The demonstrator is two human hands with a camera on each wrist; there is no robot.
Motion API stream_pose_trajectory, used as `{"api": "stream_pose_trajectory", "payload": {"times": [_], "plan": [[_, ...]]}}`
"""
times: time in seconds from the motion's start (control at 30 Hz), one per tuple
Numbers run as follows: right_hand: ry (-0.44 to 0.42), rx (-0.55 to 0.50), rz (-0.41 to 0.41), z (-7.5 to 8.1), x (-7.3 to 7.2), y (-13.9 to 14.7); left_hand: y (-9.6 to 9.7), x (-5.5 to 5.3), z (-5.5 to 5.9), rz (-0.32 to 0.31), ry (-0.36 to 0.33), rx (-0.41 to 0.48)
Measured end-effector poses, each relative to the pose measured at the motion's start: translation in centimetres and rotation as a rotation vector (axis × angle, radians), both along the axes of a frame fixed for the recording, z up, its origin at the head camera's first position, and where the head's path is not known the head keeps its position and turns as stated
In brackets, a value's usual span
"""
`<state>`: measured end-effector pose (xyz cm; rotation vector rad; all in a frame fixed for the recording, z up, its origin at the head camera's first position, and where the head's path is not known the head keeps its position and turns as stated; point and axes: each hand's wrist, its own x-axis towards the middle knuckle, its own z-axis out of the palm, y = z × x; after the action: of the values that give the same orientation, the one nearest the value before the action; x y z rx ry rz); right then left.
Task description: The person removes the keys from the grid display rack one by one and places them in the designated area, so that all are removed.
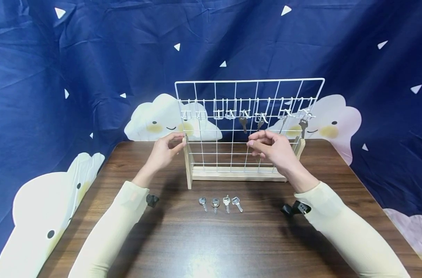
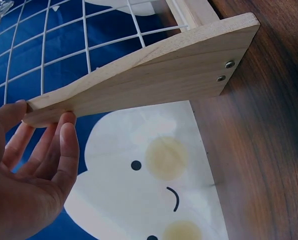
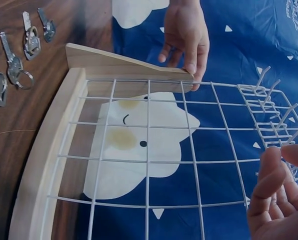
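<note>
A white wire grid rack (image 1: 235,143) with wooden end supports stands on the table. My left hand (image 1: 167,150) grips the top of its left wooden support (image 2: 139,70), thumb on the near face and fingers behind. My right hand (image 1: 271,148) is in front of the grid, just below the hanging keys, its fingers loosely bent and nothing visible between thumb and forefinger. Several keys hang from the white hooks, among them a dark key (image 1: 243,124) and a key at the far right (image 1: 303,126). The hooks (image 1: 219,114) on the left carry no keys.
On the brown table (image 1: 183,239), in front of the rack, several silver keys lie in a row, including the leftmost key (image 1: 203,203) and the rightmost key (image 1: 237,204). A blue curtain (image 1: 211,34) with white clouds hangs behind.
</note>
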<state>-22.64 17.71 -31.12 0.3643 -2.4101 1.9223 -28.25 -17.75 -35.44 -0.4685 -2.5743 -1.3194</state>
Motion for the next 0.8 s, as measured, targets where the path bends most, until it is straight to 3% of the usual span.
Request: {"api": "stream_pose_trajectory", "payload": {"times": [0.57, 0.8], "plan": [[0.057, -0.048, -0.112, 0.9, -1.1, -0.8, 0.0, 0.1, 0.0, -0.01, 0.01, 0.008], [0.084, -0.092, -0.111, 1.1, -1.5, -1.2, 0.1, 0.2, 0.1, -0.018, 0.001, 0.021]]}}
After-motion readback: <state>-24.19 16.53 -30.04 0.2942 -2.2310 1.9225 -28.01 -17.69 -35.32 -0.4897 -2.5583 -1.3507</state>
